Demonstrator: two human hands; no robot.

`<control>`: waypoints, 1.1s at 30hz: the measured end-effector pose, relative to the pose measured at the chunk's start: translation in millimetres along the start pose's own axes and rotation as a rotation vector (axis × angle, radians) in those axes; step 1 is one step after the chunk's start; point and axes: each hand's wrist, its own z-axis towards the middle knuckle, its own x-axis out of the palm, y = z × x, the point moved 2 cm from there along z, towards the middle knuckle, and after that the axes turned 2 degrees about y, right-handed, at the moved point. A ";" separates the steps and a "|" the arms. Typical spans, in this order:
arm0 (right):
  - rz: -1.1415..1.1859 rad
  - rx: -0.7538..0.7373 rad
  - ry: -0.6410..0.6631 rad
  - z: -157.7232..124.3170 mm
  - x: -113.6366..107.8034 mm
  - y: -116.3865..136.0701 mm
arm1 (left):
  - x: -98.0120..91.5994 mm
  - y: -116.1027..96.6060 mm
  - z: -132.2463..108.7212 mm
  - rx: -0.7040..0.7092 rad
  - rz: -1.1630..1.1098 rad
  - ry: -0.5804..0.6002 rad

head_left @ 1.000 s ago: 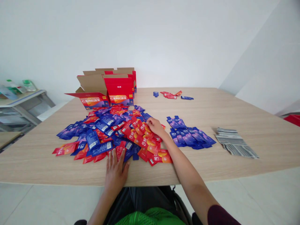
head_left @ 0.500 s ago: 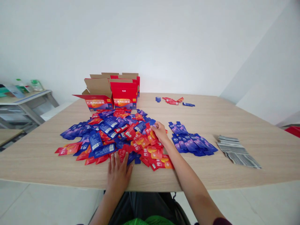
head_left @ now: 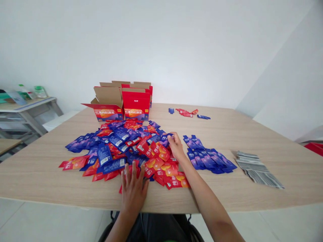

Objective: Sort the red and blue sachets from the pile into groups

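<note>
A loose heap of red and blue sachets (head_left: pixel 113 148) spreads across the table in front of me. My left hand (head_left: pixel 133 185) rests at the heap's near edge, fingers spread over a red sachet (head_left: pixel 131 169) that it partly hides. At the heap's right side, my right hand (head_left: pixel 176 144) pinches the edge of a blue sachet (head_left: pixel 165 139) between thumb and fingers. Just below it lie several overlapping red sachets (head_left: pixel 164 168). Right of my right forearm, blue sachets (head_left: pixel 209 159) lie in overlapping rows, printed sides up.
Open red cartons (head_left: pixel 136 106) stand behind the heap. A few red sachets (head_left: pixel 186 113) and blue sachets (head_left: pixel 203 117) lie at the back. A striped cloth (head_left: pixel 258 168) is on the right of the table (head_left: pixel 252 134). A side desk (head_left: pixel 27 104) stands at far left.
My right hand has gone from a red sachet to a blue one just beside it; the red one now lies lower on the heap. My left hand has shifted slightly right, fingers wider apart.
</note>
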 end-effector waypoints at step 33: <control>-1.124 0.418 -0.099 14.0 -229.3 -43.5 | 18.0 5.2 -1.8 0.106 0.011 -0.017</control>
